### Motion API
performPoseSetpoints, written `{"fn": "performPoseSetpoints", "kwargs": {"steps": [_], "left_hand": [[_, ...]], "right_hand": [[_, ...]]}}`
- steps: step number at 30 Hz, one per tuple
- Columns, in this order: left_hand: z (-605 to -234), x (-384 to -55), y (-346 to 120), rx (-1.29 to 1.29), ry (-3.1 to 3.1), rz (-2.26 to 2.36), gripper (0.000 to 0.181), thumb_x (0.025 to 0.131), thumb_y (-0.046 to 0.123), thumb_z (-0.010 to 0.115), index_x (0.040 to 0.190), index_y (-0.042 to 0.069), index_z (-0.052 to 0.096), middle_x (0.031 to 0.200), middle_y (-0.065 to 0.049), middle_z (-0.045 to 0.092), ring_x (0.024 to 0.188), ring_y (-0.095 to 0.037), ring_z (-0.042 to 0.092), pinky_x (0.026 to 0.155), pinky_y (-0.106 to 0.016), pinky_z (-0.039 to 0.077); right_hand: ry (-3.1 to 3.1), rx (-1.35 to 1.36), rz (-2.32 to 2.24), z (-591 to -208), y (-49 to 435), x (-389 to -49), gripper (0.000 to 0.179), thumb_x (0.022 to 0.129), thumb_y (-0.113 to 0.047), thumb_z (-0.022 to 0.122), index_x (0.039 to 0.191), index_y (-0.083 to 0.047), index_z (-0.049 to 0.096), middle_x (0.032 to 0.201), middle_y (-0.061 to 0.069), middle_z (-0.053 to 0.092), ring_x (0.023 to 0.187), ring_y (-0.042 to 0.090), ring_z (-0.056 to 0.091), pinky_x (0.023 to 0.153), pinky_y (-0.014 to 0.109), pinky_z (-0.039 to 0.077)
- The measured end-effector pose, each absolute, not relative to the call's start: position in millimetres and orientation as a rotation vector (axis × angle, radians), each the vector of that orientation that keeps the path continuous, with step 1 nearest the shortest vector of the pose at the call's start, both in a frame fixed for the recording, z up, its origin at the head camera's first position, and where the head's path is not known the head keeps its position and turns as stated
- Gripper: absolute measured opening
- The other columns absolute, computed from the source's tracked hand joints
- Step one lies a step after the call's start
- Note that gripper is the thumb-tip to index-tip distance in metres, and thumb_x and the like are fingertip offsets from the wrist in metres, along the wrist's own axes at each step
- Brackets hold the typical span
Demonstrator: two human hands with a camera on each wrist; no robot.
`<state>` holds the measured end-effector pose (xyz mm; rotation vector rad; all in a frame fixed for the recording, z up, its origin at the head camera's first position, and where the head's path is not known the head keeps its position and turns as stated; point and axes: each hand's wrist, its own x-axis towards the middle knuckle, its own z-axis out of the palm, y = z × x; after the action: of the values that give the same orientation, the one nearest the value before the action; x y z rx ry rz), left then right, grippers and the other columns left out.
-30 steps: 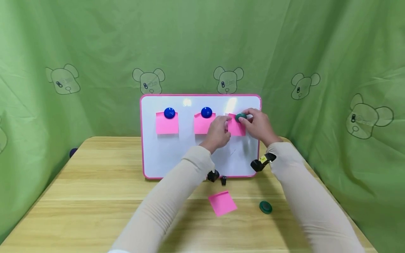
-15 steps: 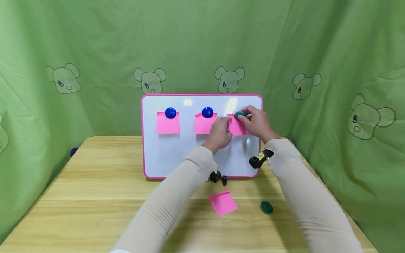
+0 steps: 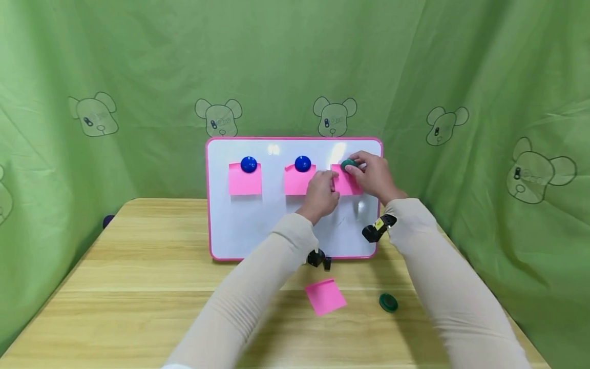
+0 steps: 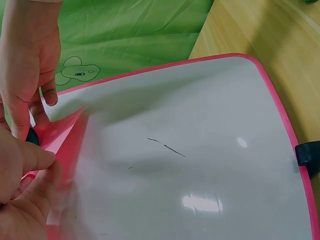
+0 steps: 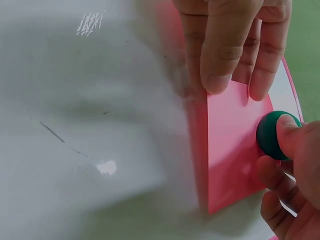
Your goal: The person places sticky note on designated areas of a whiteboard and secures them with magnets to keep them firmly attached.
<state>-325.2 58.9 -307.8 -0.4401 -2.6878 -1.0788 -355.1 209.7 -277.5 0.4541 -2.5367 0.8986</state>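
Against the upright whiteboard (image 3: 258, 225), near its upper right, a pink sticky note (image 3: 346, 184) is between my two hands. My left hand (image 3: 321, 195) pinches the note's left edge between thumb and fingers. A round green magnet (image 3: 348, 164) is at the note's top edge, gripped by my right hand (image 3: 375, 177); the right wrist view has its thumb pressing the green magnet (image 5: 269, 136). Farther left, two blue magnets sit over the tops of two more pink notes: the left blue magnet (image 3: 249, 164) and the middle blue magnet (image 3: 302, 163).
On the wooden table (image 3: 138, 287), a loose pink note (image 3: 325, 297) lies in front of the board. A second green magnet (image 3: 388, 302) lies right of it. The board's small black foot (image 3: 327, 264) stands at its lower edge. A green curtain (image 3: 276, 61) surrounds the table.
My right hand and the green magnet have shifted slightly upward along the note's top edge. The note's right side has moved a little outward. My left hand keeps its pinch.
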Motion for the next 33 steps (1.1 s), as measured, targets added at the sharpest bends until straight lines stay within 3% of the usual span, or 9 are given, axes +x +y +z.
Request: {"fn": "performPoseSetpoints", "kwargs": {"steps": [33], "left_hand": [[-309.5, -323.5, 63.3, -0.383, -2.692, -1.035, 0.042, 0.092, 0.008, 0.065, 0.133, 0.011, 0.057, 0.113, -0.003, 0.053, 0.100, -0.013, 0.050, 0.085, -0.017, 0.047]], "right_hand": [[-2.561, 0.289, 0.655, -277.7, 205.2, -358.5, 0.030, 0.091, -0.020, 0.069, 0.110, 0.002, 0.062, 0.101, 0.021, 0.061, 0.092, 0.035, 0.059, 0.078, 0.047, 0.050]]}}
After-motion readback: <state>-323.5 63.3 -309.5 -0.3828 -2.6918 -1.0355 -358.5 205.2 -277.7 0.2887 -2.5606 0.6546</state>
